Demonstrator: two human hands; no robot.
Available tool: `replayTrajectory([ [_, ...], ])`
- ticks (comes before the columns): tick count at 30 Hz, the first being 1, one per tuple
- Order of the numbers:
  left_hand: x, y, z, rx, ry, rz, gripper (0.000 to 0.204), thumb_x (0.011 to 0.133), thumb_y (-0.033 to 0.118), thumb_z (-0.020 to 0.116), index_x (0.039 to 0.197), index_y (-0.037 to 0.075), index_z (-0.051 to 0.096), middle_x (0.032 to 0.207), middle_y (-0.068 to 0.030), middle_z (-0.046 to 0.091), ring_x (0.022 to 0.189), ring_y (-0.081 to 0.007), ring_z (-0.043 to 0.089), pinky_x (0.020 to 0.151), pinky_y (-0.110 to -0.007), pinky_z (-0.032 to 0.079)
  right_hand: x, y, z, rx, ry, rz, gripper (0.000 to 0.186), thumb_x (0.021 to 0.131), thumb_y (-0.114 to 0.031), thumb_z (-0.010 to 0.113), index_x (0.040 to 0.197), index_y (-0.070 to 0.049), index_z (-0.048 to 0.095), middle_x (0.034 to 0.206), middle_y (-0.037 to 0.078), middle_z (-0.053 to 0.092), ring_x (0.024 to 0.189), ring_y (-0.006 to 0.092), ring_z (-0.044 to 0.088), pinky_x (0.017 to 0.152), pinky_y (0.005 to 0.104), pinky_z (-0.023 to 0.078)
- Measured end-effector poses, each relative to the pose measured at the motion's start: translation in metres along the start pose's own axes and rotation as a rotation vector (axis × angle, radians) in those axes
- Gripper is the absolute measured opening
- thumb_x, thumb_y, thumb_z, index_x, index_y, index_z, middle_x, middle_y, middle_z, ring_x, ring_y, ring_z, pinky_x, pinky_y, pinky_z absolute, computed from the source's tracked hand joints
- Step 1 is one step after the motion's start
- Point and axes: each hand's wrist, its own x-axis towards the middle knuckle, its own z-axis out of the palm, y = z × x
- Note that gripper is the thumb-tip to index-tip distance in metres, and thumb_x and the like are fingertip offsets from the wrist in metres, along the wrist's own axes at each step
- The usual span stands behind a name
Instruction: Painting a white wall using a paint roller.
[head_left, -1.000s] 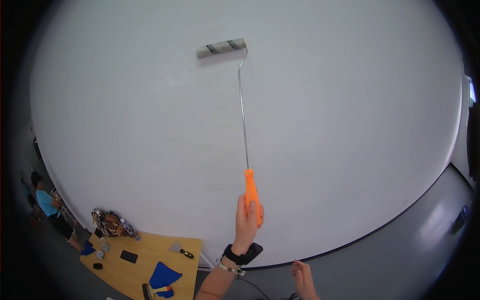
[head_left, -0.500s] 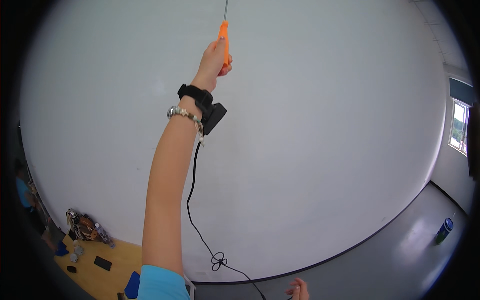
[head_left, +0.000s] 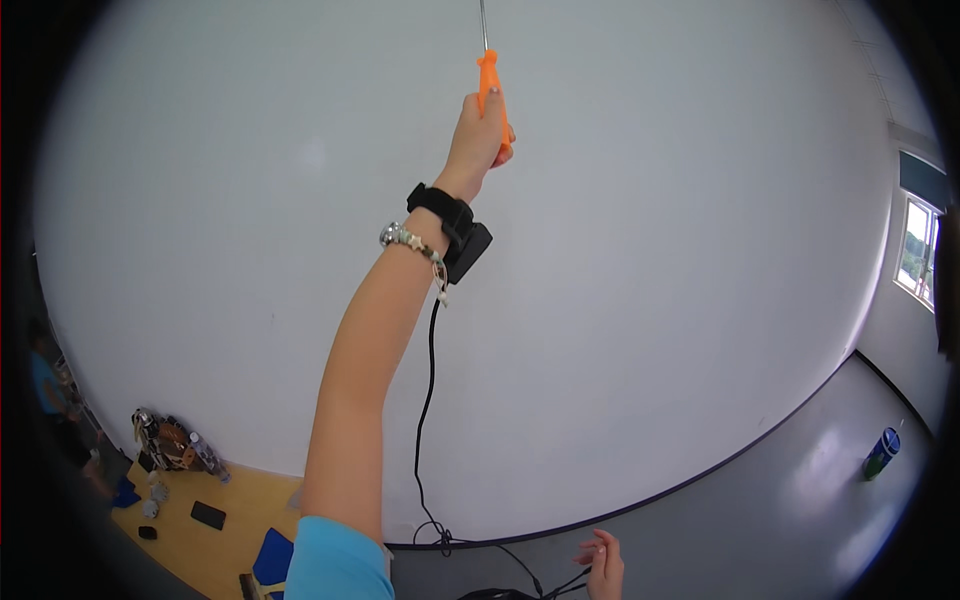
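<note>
A: What is the left hand [head_left: 482, 132] doing?

B: It's gripping an orange handle [head_left: 489, 78], its fingers wrapping around and the thumb pressing along the side. The handle is pointing upward in front of the white wall [head_left: 620, 250], and a thin metal rod [head_left: 484, 28] is running from its tip past the upper edge of the view.

A: What is that arm wearing?

B: A black strap [head_left: 443, 205] is carrying a dark box [head_left: 470, 252], and a beaded bracelet [head_left: 412, 240] is sitting beside it. A black cable [head_left: 431, 370] is hanging down from the wrist.

A: And the right hand [head_left: 603, 565]?

B: It's hovering at the lower edge, fingers bending loosely, free of any grip.

A: What about the table [head_left: 245, 490]?

B: At lower left, it's bearing a dark phone [head_left: 208, 515] near a blue cloth [head_left: 273, 556]; a bottle [head_left: 209, 458] is standing beside a brown bag [head_left: 172, 443].

A: Anything rightward?

B: A blue-and-green container [head_left: 882, 455] is standing on the grey floor [head_left: 740, 520], well apart from the right hand.
</note>
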Motion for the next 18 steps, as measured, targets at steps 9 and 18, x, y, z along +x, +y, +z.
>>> replayTrajectory([
  [9, -0.231, -0.097, 0.0, -0.107, -0.271, -0.347, 0.04, 0.103, 0.029, 0.031, 0.135, 0.004, 0.027, 0.065, -0.0057, 0.052, 0.043, -0.0122, 0.053, 0.039, -0.021, 0.039, 0.028, -0.005, 0.01, -0.061, -0.069, 0.002, 0.03, 0.101, -0.016, 0.035, 0.123, 0.001, 0.047, 0.096, 0.011, 0.062, 0.073, 0.0156, 0.063, 0.069, 0.0275, 0.05],
  [18, -0.439, -0.148, 0.015, -0.192, -0.39, -0.557, 0.048, 0.103, 0.023, 0.037, 0.138, -0.006, 0.02, 0.117, -0.0192, 0.06, 0.111, -0.0248, 0.059, 0.095, -0.035, 0.046, 0.035, -0.015, 0.047, -0.07, -0.381, -0.091, 0.05, 0.092, -0.009, 0.057, 0.136, 0.001, 0.035, 0.117, 0.017, 0.055, 0.102, 0.0225, 0.061, 0.086, 0.0319, 0.05],
])
